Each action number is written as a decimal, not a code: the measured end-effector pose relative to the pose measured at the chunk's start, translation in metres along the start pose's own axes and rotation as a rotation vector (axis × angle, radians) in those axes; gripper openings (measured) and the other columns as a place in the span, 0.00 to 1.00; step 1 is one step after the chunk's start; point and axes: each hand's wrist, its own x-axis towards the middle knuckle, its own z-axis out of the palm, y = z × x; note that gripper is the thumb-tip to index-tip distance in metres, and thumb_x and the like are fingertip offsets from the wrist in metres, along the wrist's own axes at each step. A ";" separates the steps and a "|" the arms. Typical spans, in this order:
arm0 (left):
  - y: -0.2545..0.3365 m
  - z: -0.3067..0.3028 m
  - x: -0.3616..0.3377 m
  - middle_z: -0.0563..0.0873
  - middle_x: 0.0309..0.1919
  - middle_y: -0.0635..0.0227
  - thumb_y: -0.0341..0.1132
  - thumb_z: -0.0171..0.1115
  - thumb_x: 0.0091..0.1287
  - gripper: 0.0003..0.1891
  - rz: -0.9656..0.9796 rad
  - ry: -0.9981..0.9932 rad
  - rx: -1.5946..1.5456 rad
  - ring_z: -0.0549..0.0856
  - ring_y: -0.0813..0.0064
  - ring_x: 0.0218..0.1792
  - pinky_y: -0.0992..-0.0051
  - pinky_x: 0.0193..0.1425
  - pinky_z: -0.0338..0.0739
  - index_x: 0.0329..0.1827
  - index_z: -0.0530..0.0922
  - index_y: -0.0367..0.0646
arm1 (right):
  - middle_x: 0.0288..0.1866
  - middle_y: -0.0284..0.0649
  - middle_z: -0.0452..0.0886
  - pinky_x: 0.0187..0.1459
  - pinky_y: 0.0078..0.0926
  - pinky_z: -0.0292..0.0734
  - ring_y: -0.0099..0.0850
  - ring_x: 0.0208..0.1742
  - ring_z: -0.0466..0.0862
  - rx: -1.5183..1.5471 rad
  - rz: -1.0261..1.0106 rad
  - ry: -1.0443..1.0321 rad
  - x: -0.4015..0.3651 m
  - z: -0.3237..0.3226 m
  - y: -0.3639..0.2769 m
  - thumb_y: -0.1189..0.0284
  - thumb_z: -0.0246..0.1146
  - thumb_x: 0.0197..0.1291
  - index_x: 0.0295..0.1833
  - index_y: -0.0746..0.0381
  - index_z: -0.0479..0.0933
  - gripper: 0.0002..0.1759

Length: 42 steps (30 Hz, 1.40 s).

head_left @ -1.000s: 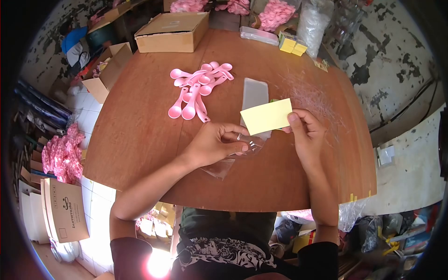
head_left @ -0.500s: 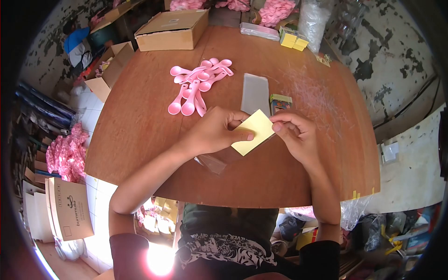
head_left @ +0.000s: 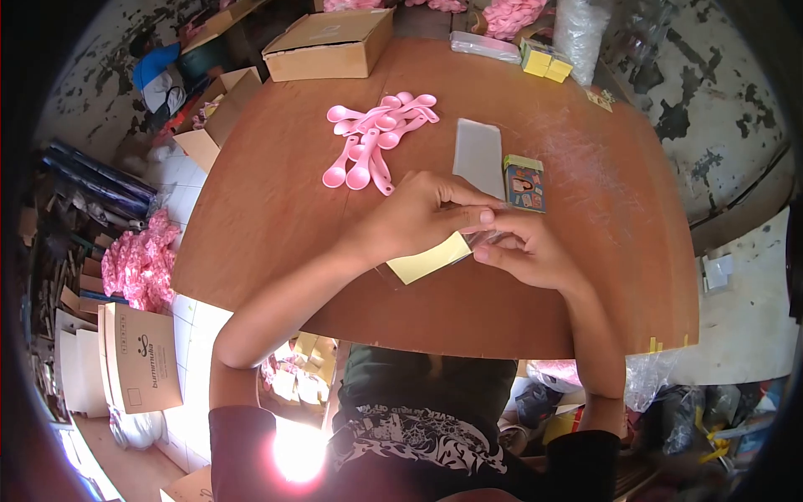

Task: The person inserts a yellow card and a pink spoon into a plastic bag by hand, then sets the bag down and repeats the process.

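Note:
A pale yellow card (head_left: 431, 259) is partly hidden beneath my left hand (head_left: 418, 217), which is closed around its upper part with the thumb stretched toward my right hand. My right hand (head_left: 527, 247) has its fingers curled in a pinch at the card's right end, on a bit of clear plastic film (head_left: 485, 238). The two hands touch at the fingertips. Just beyond them lie a stack of printed cards (head_left: 525, 186) with a yellow-green top edge and a pile of clear plastic sleeves (head_left: 478, 155). Pink measuring spoons (head_left: 368, 138) are heaped farther left.
On the far side of the wooden table (head_left: 268, 184) stand a cardboard box (head_left: 330, 46), a flat plastic pack (head_left: 485, 46) and yellow card stacks (head_left: 545, 60). An open carton (head_left: 213, 113) is by the left edge. Another person (head_left: 159, 75) is at the back left.
My left hand has turned over the card and moved right, meeting my right hand. The card shows less and sits lower. The whole view has shifted slightly.

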 end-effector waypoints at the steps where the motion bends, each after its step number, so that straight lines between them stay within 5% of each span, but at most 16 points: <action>1: 0.004 -0.002 -0.003 0.89 0.45 0.61 0.33 0.63 0.71 0.16 -0.027 -0.062 0.065 0.85 0.80 0.44 0.78 0.53 0.81 0.57 0.81 0.33 | 0.48 0.39 0.81 0.46 0.25 0.82 0.24 0.45 0.82 -0.024 0.015 -0.045 0.002 0.005 0.002 0.75 0.62 0.68 0.51 0.68 0.80 0.10; 4: 0.009 -0.006 -0.014 0.88 0.44 0.63 0.33 0.66 0.69 0.20 0.118 -0.003 0.114 0.85 0.80 0.45 0.78 0.51 0.80 0.62 0.78 0.35 | 0.43 0.40 0.82 0.44 0.23 0.82 0.23 0.38 0.83 -0.160 0.080 -0.112 0.017 0.008 0.005 0.75 0.60 0.69 0.51 0.68 0.80 0.10; 5: 0.015 -0.011 -0.023 0.88 0.42 0.64 0.33 0.69 0.66 0.24 -0.062 0.006 0.215 0.84 0.79 0.46 0.76 0.49 0.80 0.64 0.76 0.36 | 0.42 0.38 0.83 0.43 0.22 0.81 0.22 0.38 0.83 -0.135 0.047 -0.111 0.024 0.006 0.001 0.75 0.60 0.69 0.52 0.68 0.80 0.11; 8: 0.007 -0.032 -0.035 0.87 0.40 0.65 0.32 0.71 0.64 0.24 0.047 -0.010 0.283 0.84 0.77 0.46 0.74 0.49 0.80 0.62 0.76 0.36 | 0.35 0.31 0.84 0.37 0.18 0.78 0.18 0.36 0.82 0.075 -0.006 -0.093 0.051 -0.004 -0.018 0.74 0.60 0.69 0.54 0.65 0.81 0.12; 10: -0.002 -0.035 -0.041 0.88 0.40 0.64 0.31 0.71 0.62 0.22 -0.034 0.039 0.227 0.85 0.75 0.45 0.72 0.50 0.79 0.59 0.77 0.35 | 0.35 0.30 0.84 0.38 0.18 0.78 0.18 0.36 0.82 -0.111 -0.048 -0.028 0.083 -0.025 -0.010 0.69 0.60 0.70 0.53 0.63 0.81 0.12; 12: -0.003 -0.038 -0.045 0.88 0.41 0.64 0.30 0.70 0.62 0.23 -0.222 0.022 0.245 0.85 0.75 0.45 0.73 0.51 0.78 0.60 0.76 0.36 | 0.34 0.33 0.86 0.37 0.24 0.79 0.23 0.36 0.84 -0.200 0.095 0.153 0.120 -0.036 0.002 0.66 0.62 0.67 0.50 0.62 0.82 0.12; 13: -0.011 -0.040 -0.045 0.87 0.41 0.64 0.30 0.70 0.62 0.23 -0.240 -0.005 0.276 0.85 0.74 0.46 0.73 0.50 0.78 0.61 0.76 0.36 | 0.33 0.37 0.86 0.38 0.28 0.79 0.28 0.36 0.85 -0.437 -0.034 0.202 0.142 -0.045 0.022 0.66 0.64 0.64 0.47 0.62 0.83 0.12; 15: -0.015 -0.039 -0.048 0.88 0.42 0.59 0.30 0.69 0.62 0.23 -0.189 -0.007 0.254 0.86 0.70 0.45 0.70 0.50 0.78 0.61 0.76 0.36 | 0.32 0.42 0.86 0.39 0.32 0.79 0.33 0.36 0.86 -0.674 -0.166 0.250 0.176 -0.053 0.060 0.66 0.66 0.61 0.45 0.62 0.83 0.12; 17: -0.014 -0.037 -0.048 0.88 0.44 0.53 0.30 0.69 0.62 0.23 -0.183 -0.024 0.250 0.87 0.63 0.45 0.66 0.50 0.78 0.61 0.75 0.35 | 0.32 0.49 0.85 0.42 0.40 0.79 0.44 0.38 0.87 -0.736 -0.084 0.261 0.202 -0.055 0.080 0.68 0.67 0.57 0.42 0.62 0.83 0.10; 21: -0.011 -0.039 -0.050 0.88 0.44 0.52 0.29 0.69 0.62 0.24 -0.145 -0.006 0.247 0.87 0.62 0.47 0.66 0.52 0.78 0.61 0.75 0.35 | 0.35 0.50 0.85 0.43 0.46 0.79 0.49 0.40 0.86 -0.980 -0.044 0.384 0.224 -0.041 0.098 0.70 0.67 0.54 0.40 0.61 0.83 0.09; 25: -0.005 -0.041 -0.049 0.88 0.44 0.52 0.29 0.69 0.61 0.25 -0.131 0.006 0.301 0.87 0.62 0.48 0.65 0.52 0.78 0.62 0.75 0.35 | 0.37 0.50 0.86 0.43 0.44 0.80 0.47 0.41 0.86 -0.980 0.009 0.398 0.219 -0.034 0.085 0.72 0.67 0.53 0.41 0.60 0.83 0.09; 28: -0.009 -0.040 -0.049 0.88 0.44 0.52 0.29 0.69 0.61 0.25 -0.118 0.013 0.314 0.87 0.63 0.47 0.66 0.52 0.78 0.62 0.74 0.35 | 0.38 0.49 0.85 0.42 0.43 0.80 0.47 0.41 0.86 -0.882 -0.093 0.434 0.210 -0.033 0.076 0.75 0.66 0.52 0.41 0.60 0.82 0.09; 30: -0.017 -0.038 -0.049 0.88 0.44 0.53 0.29 0.69 0.61 0.26 -0.097 0.023 0.287 0.87 0.63 0.46 0.66 0.51 0.79 0.63 0.74 0.35 | 0.33 0.47 0.82 0.38 0.38 0.78 0.44 0.35 0.85 -0.883 -0.366 0.535 0.201 -0.031 0.068 0.79 0.64 0.52 0.38 0.63 0.81 0.07; 32: -0.022 -0.037 -0.049 0.88 0.41 0.61 0.31 0.71 0.60 0.23 -0.103 0.070 0.207 0.86 0.72 0.43 0.71 0.49 0.78 0.59 0.77 0.36 | 0.33 0.47 0.81 0.37 0.40 0.78 0.46 0.35 0.84 -0.942 -0.422 0.541 0.186 -0.025 0.053 0.81 0.63 0.51 0.37 0.63 0.80 0.06; 37: -0.026 -0.042 -0.048 0.88 0.41 0.62 0.32 0.71 0.60 0.24 -0.130 0.044 0.213 0.86 0.73 0.42 0.72 0.46 0.79 0.60 0.76 0.37 | 0.33 0.45 0.81 0.35 0.35 0.79 0.44 0.34 0.84 -0.958 -0.529 0.620 0.139 -0.022 0.019 0.84 0.62 0.50 0.37 0.63 0.80 0.08; 42: -0.033 -0.044 -0.046 0.88 0.42 0.62 0.34 0.70 0.60 0.26 -0.138 0.072 0.160 0.87 0.74 0.40 0.72 0.43 0.80 0.62 0.76 0.41 | 0.36 0.37 0.84 0.37 0.22 0.79 0.25 0.35 0.85 -0.336 -0.363 0.792 0.071 -0.023 -0.017 0.82 0.63 0.61 0.42 0.66 0.80 0.05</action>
